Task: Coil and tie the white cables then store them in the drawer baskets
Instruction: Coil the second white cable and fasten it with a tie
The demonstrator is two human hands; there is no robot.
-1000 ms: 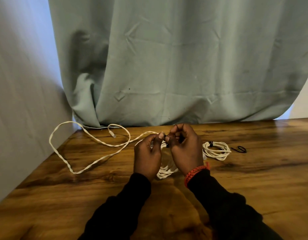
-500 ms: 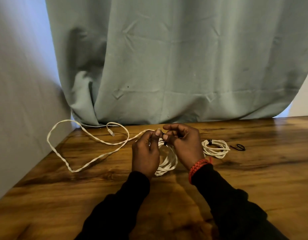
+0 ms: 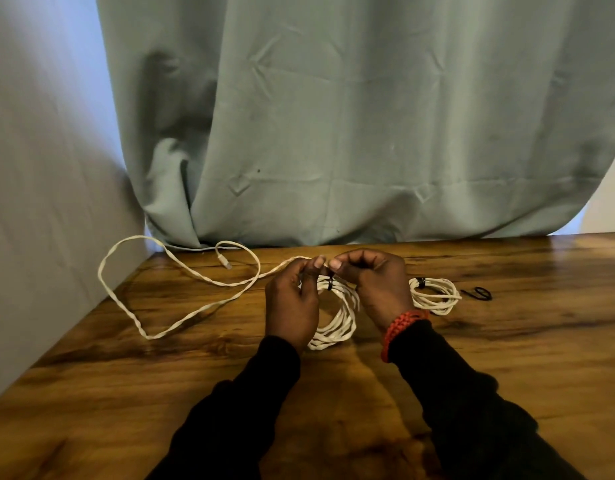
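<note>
A coil of white cable [image 3: 337,323] hangs between my two hands above the wooden table [image 3: 507,358]. A black tie [image 3: 330,284] is wrapped around the top of the coil. My left hand [image 3: 292,303] and my right hand [image 3: 372,282] both pinch the tie's ends with thumb and fingertips, close together. A second white cable coil [image 3: 436,294], bound with a black tie, lies on the table just right of my right hand. A loose white cable [image 3: 181,299] sprawls in loops at the left.
A spare black tie [image 3: 479,293] lies right of the bound coil. A grey-green curtain [image 3: 351,116] hangs behind the table's far edge. A pale wall [image 3: 46,202] borders the table on the left. No drawer or baskets are in view.
Both hands have shifted slightly, and the black tie now shows wrapped around the top of the held coil. The coil hangs lower between the hands.
</note>
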